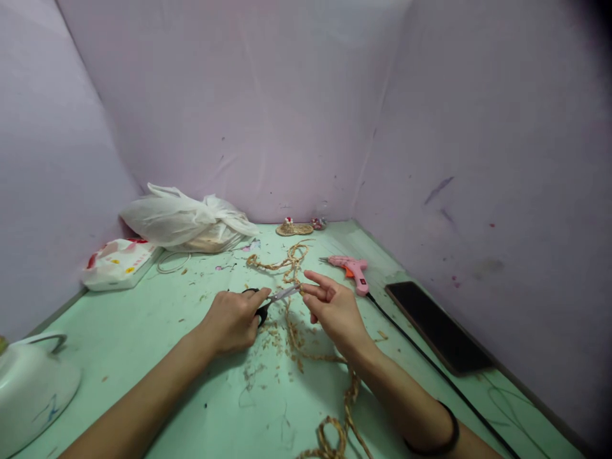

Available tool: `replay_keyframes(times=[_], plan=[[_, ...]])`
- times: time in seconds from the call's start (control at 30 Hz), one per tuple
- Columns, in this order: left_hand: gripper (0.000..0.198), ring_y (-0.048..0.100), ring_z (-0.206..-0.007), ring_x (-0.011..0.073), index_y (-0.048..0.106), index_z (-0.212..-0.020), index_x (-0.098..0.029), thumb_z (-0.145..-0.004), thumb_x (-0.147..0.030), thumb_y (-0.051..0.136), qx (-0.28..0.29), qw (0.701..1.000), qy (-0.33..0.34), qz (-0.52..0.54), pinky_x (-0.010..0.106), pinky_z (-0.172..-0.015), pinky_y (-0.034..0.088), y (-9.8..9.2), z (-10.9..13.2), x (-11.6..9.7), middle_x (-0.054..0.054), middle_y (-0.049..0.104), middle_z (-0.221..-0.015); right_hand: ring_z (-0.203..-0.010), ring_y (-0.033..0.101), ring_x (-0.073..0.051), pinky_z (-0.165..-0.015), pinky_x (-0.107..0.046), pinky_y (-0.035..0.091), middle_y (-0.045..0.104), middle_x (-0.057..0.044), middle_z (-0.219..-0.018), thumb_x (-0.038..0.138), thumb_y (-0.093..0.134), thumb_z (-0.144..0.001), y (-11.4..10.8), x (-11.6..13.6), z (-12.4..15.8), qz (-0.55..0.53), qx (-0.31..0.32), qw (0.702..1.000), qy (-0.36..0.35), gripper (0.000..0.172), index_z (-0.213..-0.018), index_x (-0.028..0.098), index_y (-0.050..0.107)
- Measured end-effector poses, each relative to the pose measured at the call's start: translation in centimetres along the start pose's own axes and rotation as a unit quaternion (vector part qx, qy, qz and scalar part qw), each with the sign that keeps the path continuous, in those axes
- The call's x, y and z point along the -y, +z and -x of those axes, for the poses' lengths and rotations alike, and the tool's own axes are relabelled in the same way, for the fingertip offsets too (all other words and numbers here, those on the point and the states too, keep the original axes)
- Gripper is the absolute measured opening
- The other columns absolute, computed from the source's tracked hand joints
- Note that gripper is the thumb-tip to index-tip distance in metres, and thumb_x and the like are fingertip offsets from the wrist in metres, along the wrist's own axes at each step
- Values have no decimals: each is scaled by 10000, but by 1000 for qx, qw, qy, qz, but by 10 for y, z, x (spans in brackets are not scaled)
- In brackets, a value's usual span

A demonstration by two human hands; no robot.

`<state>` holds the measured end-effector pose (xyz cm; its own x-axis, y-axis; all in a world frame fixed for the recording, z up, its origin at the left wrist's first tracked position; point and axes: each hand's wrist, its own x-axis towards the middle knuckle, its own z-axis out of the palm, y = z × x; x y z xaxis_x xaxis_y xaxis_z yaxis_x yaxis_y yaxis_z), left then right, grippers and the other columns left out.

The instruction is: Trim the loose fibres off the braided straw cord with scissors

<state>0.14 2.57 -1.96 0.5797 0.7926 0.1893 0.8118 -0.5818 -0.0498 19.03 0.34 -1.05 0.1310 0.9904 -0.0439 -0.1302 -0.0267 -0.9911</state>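
My left hand (pixel 234 320) is closed around the black handles of a pair of scissors (pixel 285 294), whose metal blades point right. The blade tips meet the fingertips of my right hand (pixel 338 313). There my right thumb and fingers pinch a braided straw cord (pixel 318 358), with the other fingers extended. The cord loops over the table beyond the hands. Another length runs below them, under my right forearm and to the front edge of view. Exactly where the blades touch the cord is hidden by my fingers.
Straw clippings litter the green table (pixel 182 331). Right of the hands lie a pink glue gun (pixel 351 268) with a black cord and a phone (pixel 437 325). Behind are a woven straw piece (pixel 294 229) and a white plastic bag (pixel 182 220). A tissue pack (pixel 119 263) and white appliance (pixel 36 389) stand left.
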Motion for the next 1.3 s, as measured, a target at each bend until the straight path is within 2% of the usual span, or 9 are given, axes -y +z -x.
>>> replay_keyframes(times=[0.3, 0.5, 0.67, 0.9, 1.0, 1.1, 1.17, 1.2, 1.3], plan=[[486, 618, -704, 195, 492, -1151, -223, -682, -124, 410, -17, 999, 20, 47, 265, -568, 409, 7, 0, 7, 47, 675, -852, -433, 477, -61, -369, -200, 388, 678, -97, -933, 135, 586, -587, -2, -3, 0, 14, 1, 1000, -8, 544, -1129, 123, 542], [442, 578, -610, 130, 539, -1072, -250, -667, -123, 415, -55, 986, -30, 152, 213, -567, 399, 0, -1, 7, -26, 649, -725, -488, 521, -80, -368, -194, 391, 669, -106, -967, 123, 559, -602, -2, -1, 0, 22, 2, 1000, -9, 562, -1162, 116, 513], [514, 611, -753, 179, 501, -1144, -266, -642, -166, 455, -44, 994, -28, 101, 248, -628, 421, -1, 0, 4, 3, 668, -875, -720, 630, -170, -418, -210, 434, 632, -113, -1074, 110, 510, -643, -5, -7, -2, 79, 12, 995, -57, 597, -1234, 167, 451], [538, 624, -748, 239, 445, -1213, -232, -676, -203, 421, -3, 999, -33, -18, 312, -582, 412, -8, 0, -11, 52, 660, -936, -935, 624, -212, -754, -312, 494, 667, -95, -1000, 93, 463, -697, -8, -19, 0, 247, -37, 940, -233, 566, -1256, 177, 443], [529, 622, -718, 241, 468, -1190, -237, -666, -184, 421, 21, 999, -41, -25, 307, -557, 393, -17, 1, -16, 56, 668, -890, -896, 638, -218, -751, -328, 495, 680, -104, -964, 95, 454, -702, -9, -18, 0, 273, -50, 930, -240, 566, -1263, 157, 435], [447, 608, -679, 216, 549, -1074, -259, -651, -166, 441, 13, 997, -63, 52, 283, -546, 371, -23, 1, -16, 24, 669, -781, -773, 657, -202, -657, -310, 509, 688, -89, -943, 103, 468, -686, -9, -16, -1, 250, -51, 948, -191, 588, -1268, 169, 424], [339, 592, -653, 178, 588, -970, -243, -656, -181, 478, -31, 973, -117, 199, 256, -550, 377, -25, -2, -17, 3, 653, -717, -617, 640, -166, -553, -287, 501, 687, -75, -941, 110, 482, -671, -6, -15, -1, 206, -36, 968, -135, 598, -1262, 181, 421], [296, 581, -622, 157, 592, -939, -221, -654, -202, 511, -52, 941, -163, 292, 240, -539, 380, -25, -4, -18, 0, 641, -689, -536, 611, -142, -500, -275, 488, 684, -73, -942, 115, 491, -665, -5, -15, 0, 176, -20, 979, -103, 600, -1258, 177, 417], [340, 524, -477, 104, 565, -925, -152, -616, -282, 617, -48, 769, -308, 558, 187, -416, 328, -19, -13, -24, 12, 617, -635, -392, 505, -85, -414, -256, 450, 679, -71, -911, 132, 525, -649, 4, -16, 6, 94, 44, 994, -20, 611, -1246, 149, 397]])
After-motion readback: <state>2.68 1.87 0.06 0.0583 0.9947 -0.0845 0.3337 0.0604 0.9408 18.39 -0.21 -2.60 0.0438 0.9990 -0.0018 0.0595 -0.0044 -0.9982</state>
